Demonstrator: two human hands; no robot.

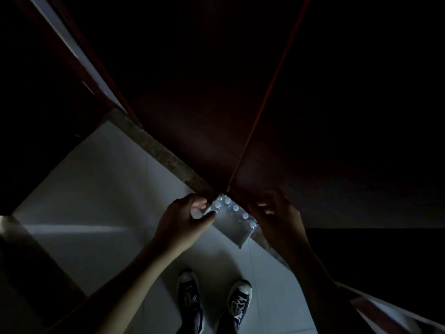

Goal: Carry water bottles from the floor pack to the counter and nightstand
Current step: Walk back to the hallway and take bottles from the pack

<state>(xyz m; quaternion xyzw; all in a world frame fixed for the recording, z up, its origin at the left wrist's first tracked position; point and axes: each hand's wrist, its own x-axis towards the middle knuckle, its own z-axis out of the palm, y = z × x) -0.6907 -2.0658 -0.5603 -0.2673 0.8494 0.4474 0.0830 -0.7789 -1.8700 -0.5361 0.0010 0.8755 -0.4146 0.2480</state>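
White caps catch what little light there is: the pack of water bottles (pixel 234 219) sits on the pale tiled floor (pixel 101 189), tucked against the speckled stone threshold (pixel 156 150) below the dark wooden doors (pixel 216 92), straight ahead of the two sneakers (pixel 214 300). Its long axis runs diagonally, from up-left to down-right, along that threshold. The left hand (pixel 186 218) is at the pack's upper-left end, fingers curled and apparently pinching the wrap or a bottle there, though the gloom makes the exact hold hard to read. The right hand (pixel 277 213) hangs just beside the pack's right edge, fingers loosely bent; I cannot tell whether it touches anything. The left looks nearer, so the pull should start from that end.
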